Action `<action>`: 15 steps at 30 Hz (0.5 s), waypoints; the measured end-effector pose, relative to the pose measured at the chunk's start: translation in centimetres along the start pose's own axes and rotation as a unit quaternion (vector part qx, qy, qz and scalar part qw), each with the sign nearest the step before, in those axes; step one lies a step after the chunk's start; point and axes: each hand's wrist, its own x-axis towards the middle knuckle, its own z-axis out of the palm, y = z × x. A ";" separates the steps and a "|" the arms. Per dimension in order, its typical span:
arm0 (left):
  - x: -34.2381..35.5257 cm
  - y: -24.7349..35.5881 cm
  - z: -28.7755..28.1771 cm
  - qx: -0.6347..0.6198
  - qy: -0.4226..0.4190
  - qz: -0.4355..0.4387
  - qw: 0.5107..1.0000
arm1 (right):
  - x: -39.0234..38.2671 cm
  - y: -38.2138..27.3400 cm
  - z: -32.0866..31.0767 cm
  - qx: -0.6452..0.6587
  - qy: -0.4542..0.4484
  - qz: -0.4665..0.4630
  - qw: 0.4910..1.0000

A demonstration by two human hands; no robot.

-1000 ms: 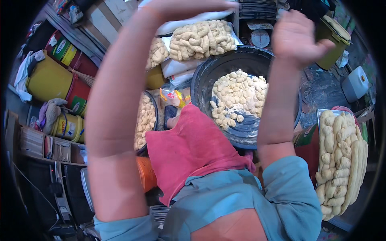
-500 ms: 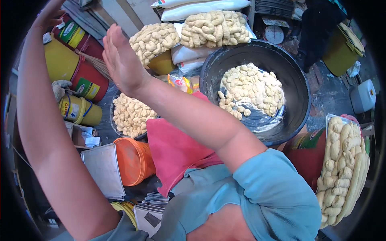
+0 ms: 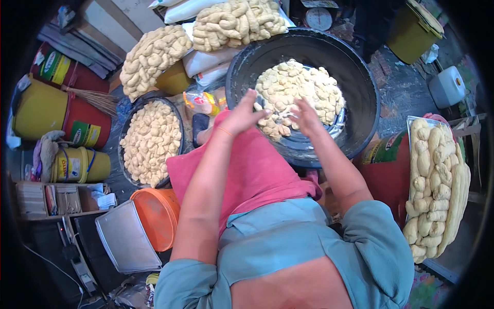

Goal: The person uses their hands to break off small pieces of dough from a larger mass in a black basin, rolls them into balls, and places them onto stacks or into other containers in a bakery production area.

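Observation:
A wide black basin [image 3: 368, 118] holds a heap of small pale dough pieces [image 3: 298, 85] dusted with flour. Over its near left side, my left hand [image 3: 246, 114] is open, thumb and fingers apart, a rubber band round the wrist. My right hand [image 3: 307, 118] faces it above the pieces nearest me, its fingers spread and nothing seen in them. Between the hands lie a few loose dough pieces [image 3: 275, 129]. Whether any fingertip touches the dough, I cannot tell. A pink cloth [image 3: 252, 175] covers my lap.
A smaller tub of dough pieces [image 3: 153, 141] stands at left, beside an orange bucket [image 3: 170, 206]. Twisted dough strands are piled at the back [image 3: 236, 26] and on a tray [image 3: 435, 190] at right. Red and yellow buckets [image 3: 85, 126] line the left. White sacks [image 3: 193, 10] lie behind.
Both raised arms have come down. My hands have moved from the upper left to above the near side of the basin. The whole view has shifted slightly.

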 end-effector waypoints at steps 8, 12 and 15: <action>2.6 -0.4 8.6 0.023 -0.102 -0.002 0.994 | 4.8 2.7 -13.8 -0.068 0.228 0.022 0.971; 2.7 -2.0 9.6 0.048 -0.129 -0.035 0.990 | 6.1 5.9 -14.5 -0.144 0.159 0.107 0.971; 4.0 -2.3 9.9 0.006 -0.155 -0.064 0.986 | 7.8 8.2 -15.6 -0.263 0.139 0.110 0.948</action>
